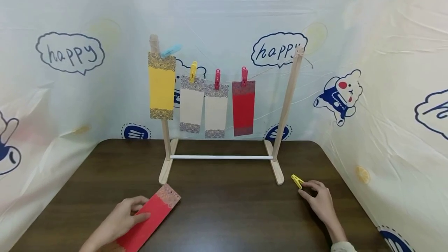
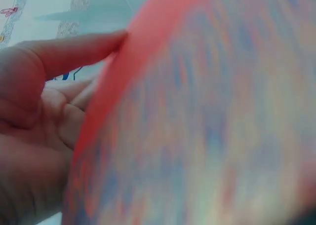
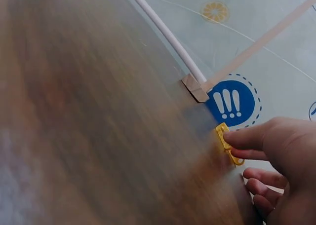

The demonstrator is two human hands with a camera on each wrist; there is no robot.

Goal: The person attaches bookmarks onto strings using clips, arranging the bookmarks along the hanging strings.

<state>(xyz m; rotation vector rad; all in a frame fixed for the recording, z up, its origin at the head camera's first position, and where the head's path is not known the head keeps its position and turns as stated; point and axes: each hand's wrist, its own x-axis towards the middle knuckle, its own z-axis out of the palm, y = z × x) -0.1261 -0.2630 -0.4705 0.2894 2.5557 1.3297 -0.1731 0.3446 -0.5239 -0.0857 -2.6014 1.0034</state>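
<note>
My left hand (image 1: 120, 221) pinches a red card (image 1: 150, 221) with a lace-patterned end, tilted over the table's front left. Close up in the left wrist view, the card (image 2: 133, 62) is blurred and lies between thumb and fingers. At the right, my right hand (image 1: 318, 201) pinches a yellow clothespin (image 1: 297, 181) between thumb and fingertips. The right wrist view has this clothespin (image 3: 228, 143) at the fingertips. On a string hang a yellow card (image 1: 161, 88) with a blue clothespin (image 1: 171, 50), two white cards (image 1: 191, 106) and another red card (image 1: 243, 108).
A wooden stand with a left post (image 1: 166, 139), a right post (image 1: 288, 100) and a white crossbar (image 1: 220, 157) stands at the back of the dark table (image 1: 224, 205). Yellow (image 1: 193, 72) and red clothespins (image 1: 244, 76) sit on the string. A printed cloth (image 1: 217, 14) hangs behind.
</note>
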